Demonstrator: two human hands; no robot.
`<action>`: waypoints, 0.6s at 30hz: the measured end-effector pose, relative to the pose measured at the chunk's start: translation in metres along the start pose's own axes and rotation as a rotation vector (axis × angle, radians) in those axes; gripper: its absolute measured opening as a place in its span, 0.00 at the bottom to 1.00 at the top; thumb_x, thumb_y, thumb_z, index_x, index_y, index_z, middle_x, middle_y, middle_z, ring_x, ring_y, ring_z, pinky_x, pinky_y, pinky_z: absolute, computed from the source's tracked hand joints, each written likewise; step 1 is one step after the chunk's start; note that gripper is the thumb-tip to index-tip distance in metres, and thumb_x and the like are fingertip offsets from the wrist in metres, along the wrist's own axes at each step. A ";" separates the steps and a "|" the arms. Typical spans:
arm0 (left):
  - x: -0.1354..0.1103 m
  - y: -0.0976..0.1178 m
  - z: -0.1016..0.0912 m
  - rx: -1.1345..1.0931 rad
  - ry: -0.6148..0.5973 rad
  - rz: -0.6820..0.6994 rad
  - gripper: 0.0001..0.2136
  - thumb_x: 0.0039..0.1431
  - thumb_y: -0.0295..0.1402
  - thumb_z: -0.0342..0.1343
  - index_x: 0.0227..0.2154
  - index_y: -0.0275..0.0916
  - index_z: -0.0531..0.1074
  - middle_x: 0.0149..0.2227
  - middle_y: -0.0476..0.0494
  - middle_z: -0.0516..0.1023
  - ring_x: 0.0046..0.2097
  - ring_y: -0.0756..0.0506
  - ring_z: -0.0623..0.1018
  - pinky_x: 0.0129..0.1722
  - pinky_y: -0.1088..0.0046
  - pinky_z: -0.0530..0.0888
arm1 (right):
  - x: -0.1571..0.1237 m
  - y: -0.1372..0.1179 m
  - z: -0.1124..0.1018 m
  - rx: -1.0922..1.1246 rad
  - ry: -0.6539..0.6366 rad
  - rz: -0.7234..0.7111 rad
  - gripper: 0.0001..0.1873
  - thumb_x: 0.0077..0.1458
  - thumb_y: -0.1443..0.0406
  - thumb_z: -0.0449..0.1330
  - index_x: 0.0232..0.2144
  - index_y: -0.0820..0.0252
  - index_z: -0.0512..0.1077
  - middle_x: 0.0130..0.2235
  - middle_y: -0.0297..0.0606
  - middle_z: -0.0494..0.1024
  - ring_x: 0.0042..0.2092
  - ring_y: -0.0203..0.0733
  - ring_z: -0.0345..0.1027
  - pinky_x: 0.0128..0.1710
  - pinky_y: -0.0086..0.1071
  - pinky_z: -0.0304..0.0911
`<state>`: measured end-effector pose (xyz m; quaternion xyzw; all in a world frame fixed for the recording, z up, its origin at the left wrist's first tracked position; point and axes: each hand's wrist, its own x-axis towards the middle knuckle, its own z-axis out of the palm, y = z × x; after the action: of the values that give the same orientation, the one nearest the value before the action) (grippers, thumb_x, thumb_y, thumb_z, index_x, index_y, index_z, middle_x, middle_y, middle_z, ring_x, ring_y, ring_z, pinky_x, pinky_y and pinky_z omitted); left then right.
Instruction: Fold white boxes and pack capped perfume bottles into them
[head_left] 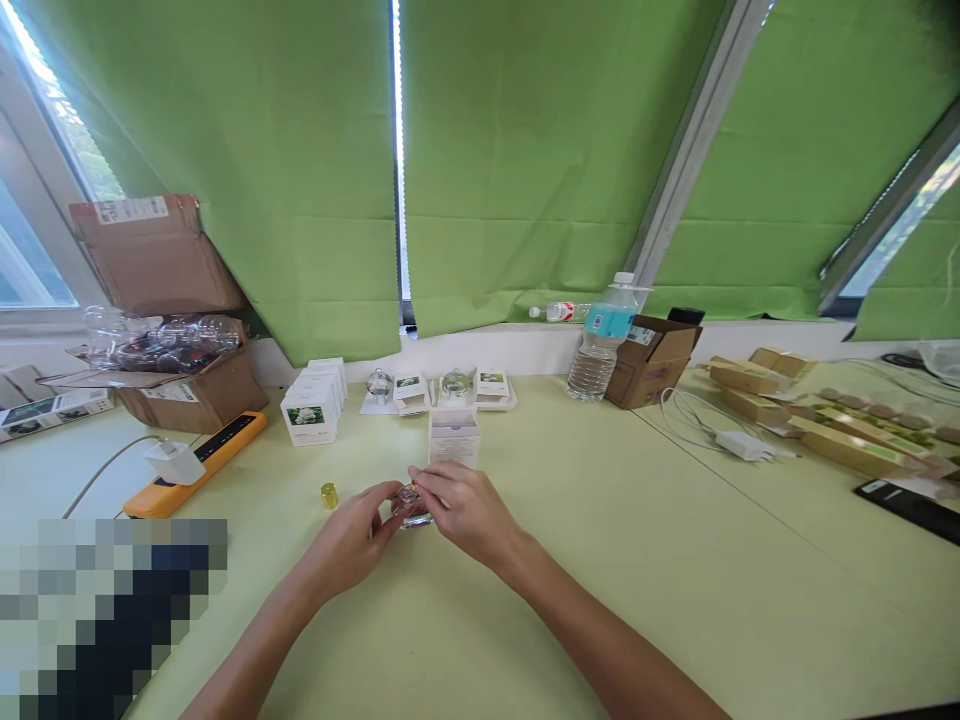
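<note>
A small clear glass bottle (412, 507) sits low over the pale green table (570, 560), held between both hands. My left hand (352, 535) grips its left side with closed fingers. My right hand (461, 510) pinches the bottle's top from the right. A small gold cap (329, 495) stands on the table just left of my left hand. An open white carton (454, 436) stands upright right behind the bottle.
A stack of white boxes (313, 402), two more glass bottles (379, 384) and small boxes line the back. An orange power strip (199, 462) lies left, cardboard boxes (176, 300) behind it. A water bottle (602, 345), a brown box (651, 360), cables and wooden boxes (840, 440) fill the right.
</note>
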<state>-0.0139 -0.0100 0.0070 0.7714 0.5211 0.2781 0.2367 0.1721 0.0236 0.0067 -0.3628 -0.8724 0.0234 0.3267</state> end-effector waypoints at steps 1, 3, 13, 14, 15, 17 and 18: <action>0.000 0.000 0.000 0.002 0.000 -0.001 0.13 0.60 0.36 0.44 0.45 0.45 0.68 0.40 0.46 0.77 0.28 0.48 0.73 0.28 0.74 0.67 | 0.000 -0.001 -0.001 -0.026 -0.006 -0.001 0.17 0.63 0.65 0.46 0.50 0.55 0.71 0.38 0.39 0.78 0.40 0.40 0.70 0.38 0.31 0.64; 0.000 0.001 0.000 0.003 -0.002 -0.008 0.13 0.60 0.36 0.44 0.45 0.45 0.69 0.39 0.46 0.77 0.29 0.48 0.73 0.28 0.74 0.67 | 0.000 -0.003 -0.001 -0.068 -0.013 -0.008 0.18 0.64 0.65 0.46 0.50 0.56 0.70 0.37 0.40 0.78 0.40 0.40 0.70 0.36 0.31 0.63; 0.000 0.003 0.000 0.016 0.013 -0.005 0.13 0.60 0.35 0.45 0.45 0.45 0.69 0.40 0.47 0.77 0.28 0.49 0.73 0.28 0.74 0.67 | 0.002 -0.007 0.003 -0.038 0.024 0.051 0.16 0.63 0.66 0.48 0.44 0.55 0.74 0.37 0.38 0.78 0.38 0.39 0.70 0.37 0.29 0.62; 0.000 0.002 0.000 0.018 0.011 -0.001 0.13 0.60 0.35 0.44 0.45 0.45 0.68 0.40 0.47 0.77 0.28 0.49 0.73 0.28 0.75 0.67 | 0.003 -0.007 0.003 -0.012 0.030 0.070 0.15 0.62 0.66 0.48 0.43 0.55 0.74 0.37 0.37 0.78 0.38 0.38 0.70 0.37 0.29 0.62; 0.000 0.002 0.000 0.020 0.008 0.003 0.13 0.60 0.35 0.44 0.45 0.45 0.68 0.39 0.48 0.77 0.28 0.49 0.73 0.28 0.75 0.67 | 0.003 -0.007 0.003 0.005 0.033 0.083 0.15 0.62 0.66 0.48 0.42 0.55 0.75 0.37 0.37 0.78 0.38 0.38 0.70 0.37 0.28 0.62; 0.000 0.002 0.000 0.028 0.001 0.008 0.12 0.60 0.35 0.44 0.44 0.45 0.68 0.39 0.48 0.77 0.28 0.49 0.72 0.28 0.75 0.66 | 0.004 -0.008 0.002 0.004 0.023 0.085 0.15 0.62 0.66 0.48 0.41 0.55 0.75 0.37 0.37 0.79 0.38 0.38 0.70 0.37 0.28 0.62; 0.000 0.002 0.000 0.034 -0.002 0.008 0.12 0.60 0.34 0.44 0.44 0.45 0.68 0.39 0.48 0.77 0.28 0.49 0.72 0.28 0.75 0.66 | 0.004 -0.009 0.001 -0.015 0.014 0.079 0.15 0.62 0.66 0.48 0.41 0.55 0.75 0.37 0.37 0.79 0.38 0.38 0.70 0.37 0.29 0.62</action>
<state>-0.0125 -0.0103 0.0082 0.7777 0.5224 0.2695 0.2229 0.1638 0.0198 0.0102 -0.3994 -0.8553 0.0271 0.3289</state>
